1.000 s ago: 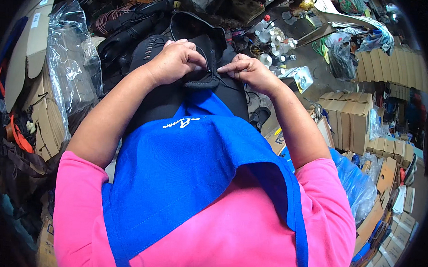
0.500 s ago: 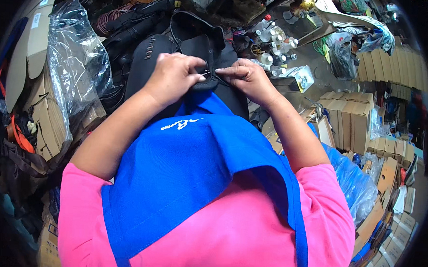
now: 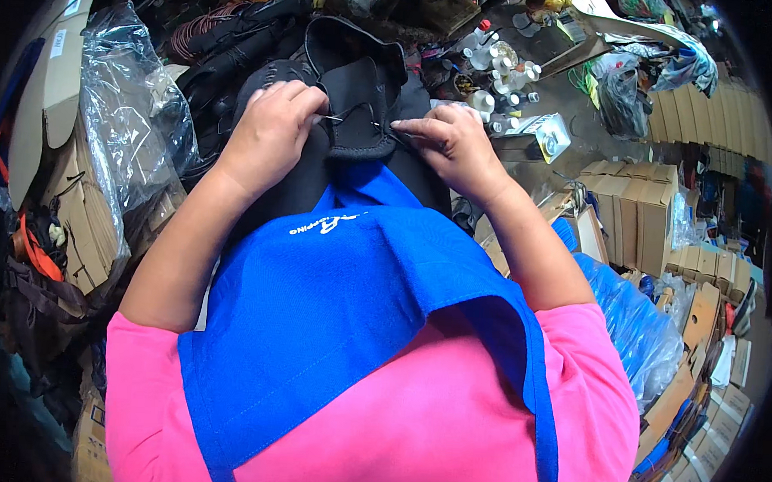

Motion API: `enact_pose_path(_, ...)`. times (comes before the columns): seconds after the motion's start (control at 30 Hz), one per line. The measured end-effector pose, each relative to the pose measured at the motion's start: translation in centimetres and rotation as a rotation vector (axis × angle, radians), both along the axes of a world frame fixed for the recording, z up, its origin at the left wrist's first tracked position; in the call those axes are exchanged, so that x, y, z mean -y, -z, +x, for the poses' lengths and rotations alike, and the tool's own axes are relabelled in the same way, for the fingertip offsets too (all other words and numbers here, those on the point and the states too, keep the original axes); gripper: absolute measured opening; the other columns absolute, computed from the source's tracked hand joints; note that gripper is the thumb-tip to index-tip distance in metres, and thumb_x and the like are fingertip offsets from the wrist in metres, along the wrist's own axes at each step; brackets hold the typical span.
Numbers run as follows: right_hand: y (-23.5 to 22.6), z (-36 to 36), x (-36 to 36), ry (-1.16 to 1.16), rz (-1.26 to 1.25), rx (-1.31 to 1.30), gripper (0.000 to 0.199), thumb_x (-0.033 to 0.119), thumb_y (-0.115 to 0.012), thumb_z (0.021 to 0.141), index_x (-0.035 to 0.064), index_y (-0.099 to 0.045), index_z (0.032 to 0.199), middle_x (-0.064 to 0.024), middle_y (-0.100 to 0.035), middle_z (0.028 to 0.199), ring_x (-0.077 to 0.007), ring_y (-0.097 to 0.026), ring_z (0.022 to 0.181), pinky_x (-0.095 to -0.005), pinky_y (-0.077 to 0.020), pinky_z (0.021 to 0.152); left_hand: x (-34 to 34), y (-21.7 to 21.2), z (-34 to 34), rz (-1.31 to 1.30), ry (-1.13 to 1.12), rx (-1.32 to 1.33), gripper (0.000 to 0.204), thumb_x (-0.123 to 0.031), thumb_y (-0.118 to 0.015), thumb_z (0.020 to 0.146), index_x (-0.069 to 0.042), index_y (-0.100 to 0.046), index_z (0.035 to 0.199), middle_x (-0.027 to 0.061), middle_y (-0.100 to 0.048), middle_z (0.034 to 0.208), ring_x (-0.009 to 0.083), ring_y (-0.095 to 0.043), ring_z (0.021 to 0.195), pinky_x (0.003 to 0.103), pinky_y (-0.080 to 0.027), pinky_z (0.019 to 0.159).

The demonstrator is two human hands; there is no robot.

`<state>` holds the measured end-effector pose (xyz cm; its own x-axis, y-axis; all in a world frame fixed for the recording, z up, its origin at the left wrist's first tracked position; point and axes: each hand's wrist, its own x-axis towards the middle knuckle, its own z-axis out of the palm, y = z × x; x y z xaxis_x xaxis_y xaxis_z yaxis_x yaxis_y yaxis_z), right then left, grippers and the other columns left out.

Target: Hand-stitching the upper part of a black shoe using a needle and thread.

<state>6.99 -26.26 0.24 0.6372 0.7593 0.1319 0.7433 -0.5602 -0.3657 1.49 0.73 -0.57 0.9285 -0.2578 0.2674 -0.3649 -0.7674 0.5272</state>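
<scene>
On my lap, over the blue apron [image 3: 315, 281], lies a black shoe upper [image 3: 358, 85] with a looped collar and a stitched lower edge. My left hand [image 3: 275, 128] is closed in a pinch on a thin metal needle [image 3: 329, 118] left of the upper. A dark thread seems to run from it across the upper. My right hand [image 3: 451, 142] pinches at the upper's right edge, where a small bright metal tip [image 3: 376, 123] shows. Whether that hand grips the edge, a second needle or both is hidden by its fingers.
Clear plastic sheeting [image 3: 129, 101] and cardboard pieces [image 3: 81, 219] stand at the left. Several bottles [image 3: 501, 65] and a tin [image 3: 541, 137] sit on the floor ahead to the right. Cardboard boxes [image 3: 633, 209] and blue plastic wrap [image 3: 624, 312] lie along the right.
My left hand has moved left, away from the upper, with a needle now showing in its pinch. More of the upper is uncovered. My right hand stays at the right edge.
</scene>
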Motion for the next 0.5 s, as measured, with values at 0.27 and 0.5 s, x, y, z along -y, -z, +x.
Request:
enact_pose_path(0.27, -0.4, -0.8, 0.0, 0.077, -0.033, -0.043, 0.042, 0.010, -0.066, 0.072, 0.0263, -0.067, 0.110, -0.0032, -0.056, 0.083, -0.0235, -0.053, 0.087, -0.0384, -0.0351, 0.083, -2.1, -2.3, -0.7, -0.109, -0.051, -0.010, 0.020, 0.007, -0.056, 0.079, -0.002, -0.060, 0.097, 0.0145, -0.059, 0.093, 0.0305, -0.061, 0.086, 0.034, -0.049, 0.076)
enact_pose_path(0.5, -0.6, -1.9, -0.4, 0.057, -0.096, 0.100, 0.041, 0.009, -0.065, 0.072, 0.0231, -0.067, 0.110, -0.0029, -0.055, 0.085, -0.0221, -0.053, 0.088, -0.0411, -0.0347, 0.088, -12.4, -2.5, 0.9, -0.923, -0.571, 0.100, 0.011, -0.005, -0.057, 0.089, -0.002, -0.061, 0.099, 0.0040, -0.062, 0.093, 0.0103, -0.060, 0.081, 0.023, -0.047, 0.076)
